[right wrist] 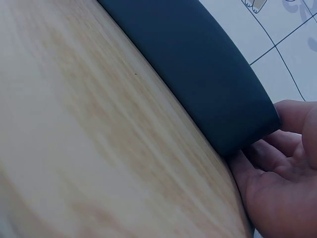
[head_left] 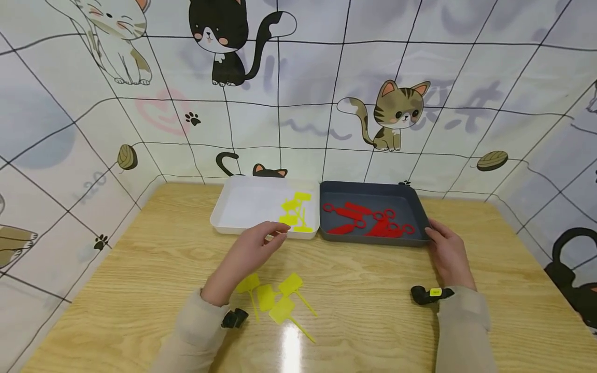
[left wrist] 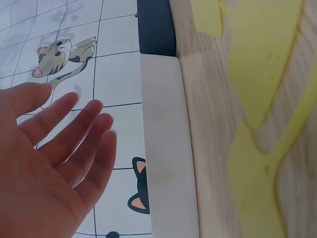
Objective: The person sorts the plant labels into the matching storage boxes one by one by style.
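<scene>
My left hand [head_left: 258,241] hovers at the front edge of the white tray [head_left: 242,204], its fingers loosely bent and holding nothing. Several yellow plant labels [head_left: 290,220] lie at that tray's right end, close to my fingertips. More yellow plant labels [head_left: 282,310] with thin stems lie on the table by my left wrist, and they loom large in the left wrist view [left wrist: 262,59]. My right hand [head_left: 449,251] holds the front right corner of the dark grey tray [head_left: 373,188], thumb [right wrist: 294,113] against its wall. Inside that tray are several flat red pieces with ring ends [head_left: 347,213].
Both trays stand side by side at the back of the wooden table [head_left: 368,311]. Behind them hangs a cloth [head_left: 308,77] with a grid and cartoon cats. Straps with small black devices [head_left: 235,318] sit at both wrists.
</scene>
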Motion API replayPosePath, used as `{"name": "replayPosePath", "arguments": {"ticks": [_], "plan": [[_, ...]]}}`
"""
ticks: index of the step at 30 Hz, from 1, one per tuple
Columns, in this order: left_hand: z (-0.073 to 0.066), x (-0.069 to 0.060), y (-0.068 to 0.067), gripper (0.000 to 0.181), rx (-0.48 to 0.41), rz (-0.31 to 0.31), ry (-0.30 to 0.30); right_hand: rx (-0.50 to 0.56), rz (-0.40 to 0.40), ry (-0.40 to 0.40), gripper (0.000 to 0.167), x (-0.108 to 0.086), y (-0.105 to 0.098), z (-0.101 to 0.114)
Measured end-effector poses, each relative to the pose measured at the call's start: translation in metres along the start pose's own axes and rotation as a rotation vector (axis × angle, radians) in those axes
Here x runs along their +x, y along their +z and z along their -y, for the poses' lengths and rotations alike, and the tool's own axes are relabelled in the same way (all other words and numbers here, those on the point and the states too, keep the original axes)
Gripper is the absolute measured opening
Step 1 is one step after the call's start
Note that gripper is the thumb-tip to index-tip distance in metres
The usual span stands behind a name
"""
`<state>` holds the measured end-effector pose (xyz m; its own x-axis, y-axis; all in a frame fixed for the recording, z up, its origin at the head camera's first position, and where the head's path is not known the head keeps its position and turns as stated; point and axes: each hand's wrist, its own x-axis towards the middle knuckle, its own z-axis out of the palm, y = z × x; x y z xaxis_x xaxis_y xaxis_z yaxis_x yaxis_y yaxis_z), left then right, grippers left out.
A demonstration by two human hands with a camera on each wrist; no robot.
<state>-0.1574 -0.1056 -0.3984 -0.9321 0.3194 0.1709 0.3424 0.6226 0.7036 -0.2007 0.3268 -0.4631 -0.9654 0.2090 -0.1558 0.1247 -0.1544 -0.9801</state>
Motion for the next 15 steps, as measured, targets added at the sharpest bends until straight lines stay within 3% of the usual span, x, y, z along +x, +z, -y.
{"name": "replayPosePath", "arguments": {"ticks": [6,12,15], "plan": [[0.004,-0.012,-0.007,0.038,-0.023,0.14,0.029,0.025,0.007,-0.009,0.058,0.0,0.002,0.0],[0.004,-0.018,-0.006,0.047,0.091,0.294,0.098,0.028,0.032,-0.037,0.058,-0.001,-0.001,0.001],[0.0,-0.019,-0.004,0.047,0.125,0.34,0.125,0.03,0.036,-0.036,0.058,0.001,-0.002,0.001]]}}
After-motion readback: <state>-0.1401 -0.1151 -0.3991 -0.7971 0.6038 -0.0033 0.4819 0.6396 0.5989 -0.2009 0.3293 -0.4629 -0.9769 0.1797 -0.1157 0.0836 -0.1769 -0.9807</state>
